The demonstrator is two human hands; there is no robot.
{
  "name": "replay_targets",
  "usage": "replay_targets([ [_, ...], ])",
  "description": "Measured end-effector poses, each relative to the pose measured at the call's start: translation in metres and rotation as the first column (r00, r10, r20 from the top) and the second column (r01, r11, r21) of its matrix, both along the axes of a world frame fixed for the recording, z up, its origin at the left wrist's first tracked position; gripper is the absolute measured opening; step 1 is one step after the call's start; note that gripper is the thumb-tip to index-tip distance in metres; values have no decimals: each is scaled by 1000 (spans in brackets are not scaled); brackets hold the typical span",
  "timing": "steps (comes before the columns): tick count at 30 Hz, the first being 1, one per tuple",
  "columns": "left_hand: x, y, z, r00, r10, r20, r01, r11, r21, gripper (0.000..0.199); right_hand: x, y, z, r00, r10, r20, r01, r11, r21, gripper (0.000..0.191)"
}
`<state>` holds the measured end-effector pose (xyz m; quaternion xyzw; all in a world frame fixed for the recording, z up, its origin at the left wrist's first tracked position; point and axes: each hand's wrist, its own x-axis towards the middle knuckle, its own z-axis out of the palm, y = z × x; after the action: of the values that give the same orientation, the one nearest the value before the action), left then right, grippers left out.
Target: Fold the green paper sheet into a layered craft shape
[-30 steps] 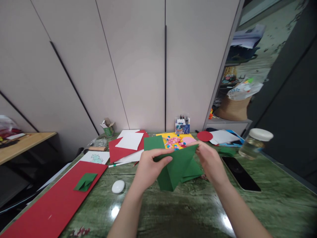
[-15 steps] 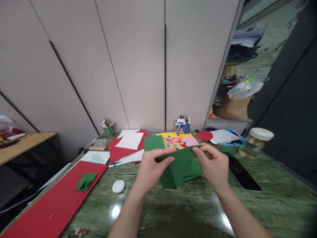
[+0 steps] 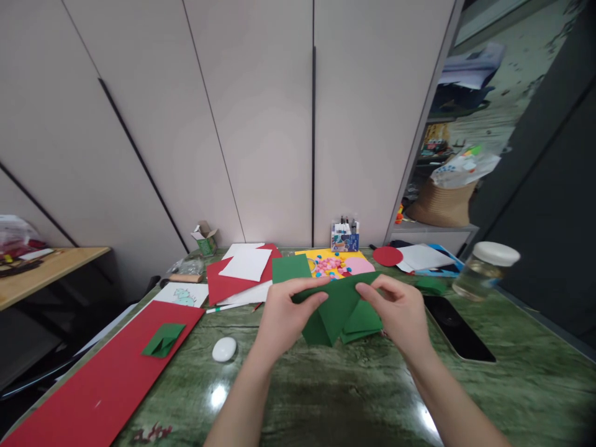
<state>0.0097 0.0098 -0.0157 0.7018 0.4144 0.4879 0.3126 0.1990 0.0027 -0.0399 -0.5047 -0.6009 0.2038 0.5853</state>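
Note:
A folded piece of green paper (image 3: 336, 305) is held up over the table between my two hands. My left hand (image 3: 289, 316) pinches its upper left part between thumb and fingers. The upper right edge is pinched by my right hand (image 3: 399, 307), thumb in front. One flap hangs down toward the table. Behind and below it lie more green sheets (image 3: 363, 321), partly covered by the held paper. Another folded green piece (image 3: 164, 340) rests on a long red sheet (image 3: 107, 372) at the left.
A white oval object (image 3: 224, 349) sits left of my hands. At the right are a phone (image 3: 459, 329) and a lidded jar (image 3: 485, 271). Behind stand pink and blue pieces (image 3: 329, 266) on yellow paper, and a pen box (image 3: 345, 238).
My right hand has shifted slightly left along the paper's top edge. The hanging flap sits a little higher and looks narrower. The camera view has shifted slightly.

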Motion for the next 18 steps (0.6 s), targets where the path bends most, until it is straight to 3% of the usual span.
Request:
replay_targets([
  [6, -3, 0, -1, 999, 19, 26, -19, 1000, -16, 21, 1, 2, 2, 975, 224, 5, -222, 971, -93, 29],
  [9, -3, 1, -1, 999, 10, 30, -10, 1000, -20, 22, -2, 1, 3, 985, 166, 44, -160, 981, -107, 33],
  [15, 1, 0, -1, 998, 16, 64, -15, 1000, -16, 22, -10, -3, 1, 999, -6, 44, 5, 1000, 8, 33],
  [18, 3, -1, -2, 996, 39, 84, -39, 999, -3, 21, -8, -1, 1, 999, 43, 21, -43, 999, -2, 31],
])
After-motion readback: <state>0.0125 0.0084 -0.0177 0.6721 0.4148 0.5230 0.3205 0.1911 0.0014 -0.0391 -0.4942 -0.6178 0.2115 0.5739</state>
